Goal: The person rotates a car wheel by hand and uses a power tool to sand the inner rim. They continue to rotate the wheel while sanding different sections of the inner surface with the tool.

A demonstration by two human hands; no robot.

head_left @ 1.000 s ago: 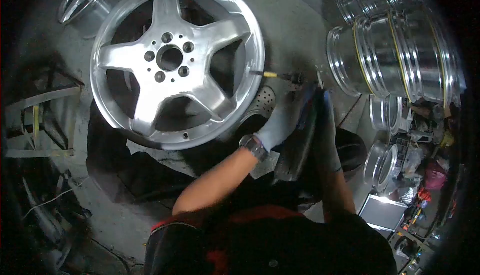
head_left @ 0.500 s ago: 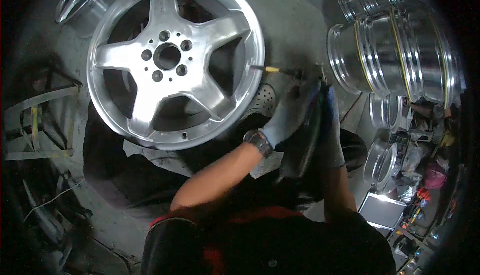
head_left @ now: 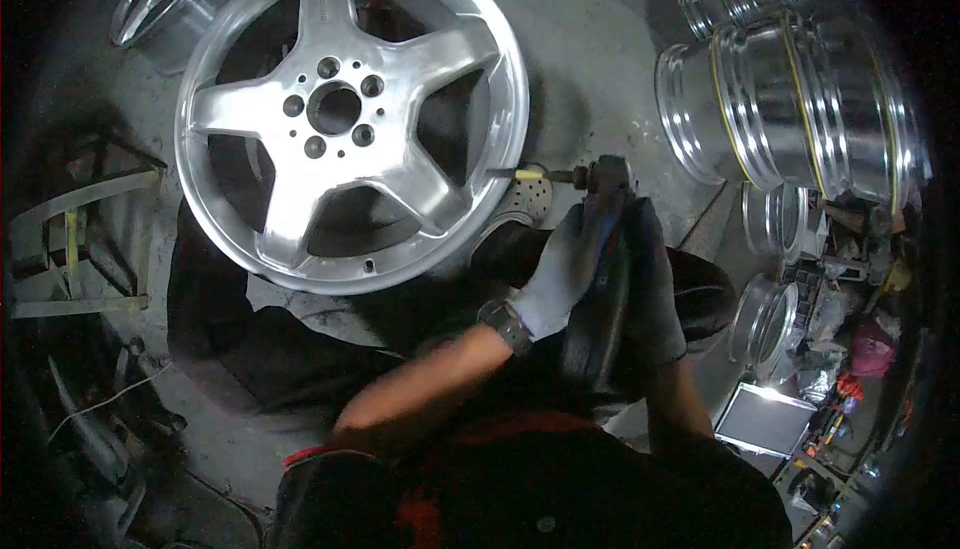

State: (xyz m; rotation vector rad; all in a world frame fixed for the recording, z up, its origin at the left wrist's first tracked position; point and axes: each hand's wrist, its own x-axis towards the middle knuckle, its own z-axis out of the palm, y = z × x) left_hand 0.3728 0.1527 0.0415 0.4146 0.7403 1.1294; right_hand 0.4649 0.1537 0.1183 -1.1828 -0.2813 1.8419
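Observation:
In my gloved hands is a dark angle grinder [head_left: 605, 184], its long body running back toward my lap. My left hand [head_left: 557, 284], in a grey glove with a watch at the wrist, is closed round the near left side of the body. My right hand [head_left: 650, 289], also gloved, wraps the other side. From the grinder's head a thin bit [head_left: 530, 175] with a yellow band points left, its tip overlapping the rim's edge. The polished five-spoke alloy wheel [head_left: 340, 184] faces up in front of me.
Stacked shiny wheel barrels [head_left: 745, 109] stand at the right. Smaller rims [head_left: 765, 319] and a bright-edged panel [head_left: 765, 419] lie below them. Another wheel [head_left: 175, 9] sits at the back left, and a metal frame [head_left: 80, 219] at the left. A perforated shoe [head_left: 530, 199] shows beside the wheel.
Both hands and the grinder have moved toward me and slightly left. The bit has slid down along the wheel's right rim. The wheel looks almost unmoved.

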